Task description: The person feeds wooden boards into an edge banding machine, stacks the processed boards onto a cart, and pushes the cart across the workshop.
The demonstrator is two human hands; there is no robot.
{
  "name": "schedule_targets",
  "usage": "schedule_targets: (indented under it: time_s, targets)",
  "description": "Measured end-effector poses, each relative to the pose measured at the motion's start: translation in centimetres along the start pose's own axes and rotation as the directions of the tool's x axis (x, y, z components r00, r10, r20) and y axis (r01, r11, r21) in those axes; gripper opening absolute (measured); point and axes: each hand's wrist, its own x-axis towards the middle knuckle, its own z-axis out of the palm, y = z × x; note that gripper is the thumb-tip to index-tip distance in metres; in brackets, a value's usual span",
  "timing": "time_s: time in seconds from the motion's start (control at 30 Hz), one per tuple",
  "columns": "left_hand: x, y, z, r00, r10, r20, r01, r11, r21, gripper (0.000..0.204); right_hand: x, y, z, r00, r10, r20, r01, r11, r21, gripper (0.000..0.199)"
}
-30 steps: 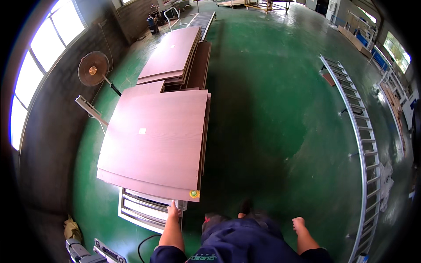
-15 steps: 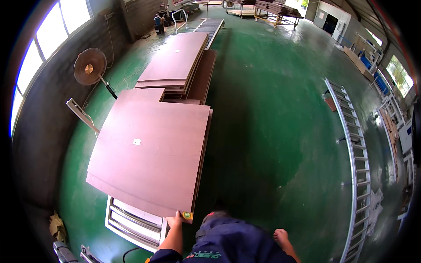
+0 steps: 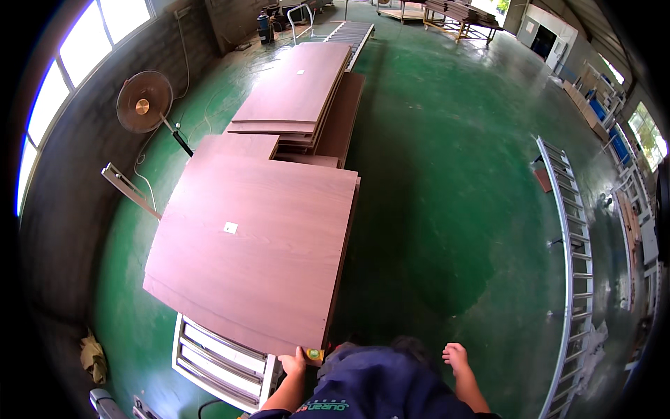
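A large pinkish-brown wood panel (image 3: 258,251) tops the near stack, with a small white square mark on its face. My left hand (image 3: 293,362) is closed on the panel's near edge by its right corner, thumb on top and the other fingers hidden from view. Beside that thumb, at the corner, is a small yellow-green patch (image 3: 315,354), like a label; I cannot make out more. Away from the stack, my right hand (image 3: 456,355) hangs over the green floor, its fingers curled and nothing visible in them.
Under the stack's near end shows a metal roller conveyor (image 3: 216,356). More panels (image 3: 293,87) lie behind. A round fan (image 3: 144,102) stands at left, near the wall. Along the right runs a second roller frame (image 3: 572,258). Green floor (image 3: 433,209) lies between.
The stack and surroundings sit a little further right in view. My left hand stays on the panel edge near the corner. My right hand has risen slightly, its fingers still curled.
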Motion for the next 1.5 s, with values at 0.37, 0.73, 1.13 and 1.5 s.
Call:
schedule_targets:
  time_s: [0.37,0.73,1.13,1.5]
  targets:
    - [5.8,-4.0,4.2,0.999,0.017,0.044,-0.019,0.999,0.037,0.075,8.9,-0.6,-1.8,0.972,0.232,-0.026,-0.233,0.971,-0.047,0.01]
    - [10.6,-1.2,2.7,0.587,-0.564,0.581,0.676,0.736,0.031,0.037,25.2,-23.5,-2.7,0.99,-0.075,0.116,0.08,0.996,-0.04,0.009]
    - [7.5,4.5,3.6,0.917,-0.398,0.029,0.317,0.681,-0.66,0.069,26.8,-34.0,-1.5,0.994,-0.054,0.096,0.085,0.93,-0.357,0.012]
    - [7.3,14.8,1.4,0.83,-0.548,0.107,0.541,0.74,-0.4,0.068,22.6,-36.4,5.2,0.984,-0.012,0.177,0.094,0.882,-0.462,0.023]
